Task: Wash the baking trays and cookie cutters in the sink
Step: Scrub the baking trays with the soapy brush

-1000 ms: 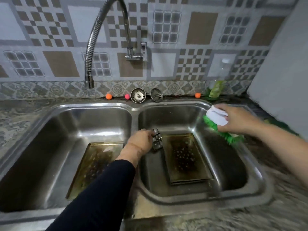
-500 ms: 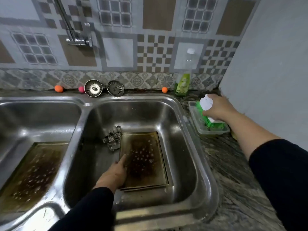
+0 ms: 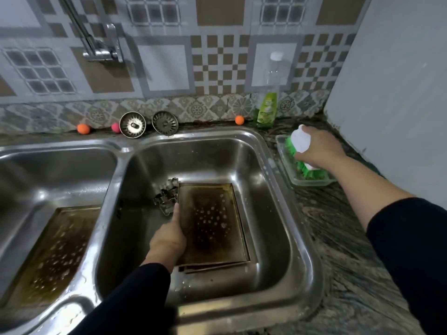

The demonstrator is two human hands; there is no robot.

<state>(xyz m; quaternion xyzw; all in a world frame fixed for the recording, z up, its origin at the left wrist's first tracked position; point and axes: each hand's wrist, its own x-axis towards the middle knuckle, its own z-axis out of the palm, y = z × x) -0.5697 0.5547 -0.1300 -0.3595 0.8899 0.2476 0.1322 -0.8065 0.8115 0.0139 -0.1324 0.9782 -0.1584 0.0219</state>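
Our left hand (image 3: 168, 240) grips the left edge of the stiff, greasy, likely slippery baking tray (image 3: 212, 226) in the right basin, while our right hand (image 3: 316, 151) clasps the scrub brush (image 3: 301, 151).

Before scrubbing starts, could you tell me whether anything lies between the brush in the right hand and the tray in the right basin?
Nothing visible does. The right hand holds the brush over a plastic dish on the counter; the tray, gripped by the left hand, lies uncovered, cookie cutters beside it.

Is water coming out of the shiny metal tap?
No, the shiny metal tap shows no stream, and nothing is pouring into the steel sink below it.
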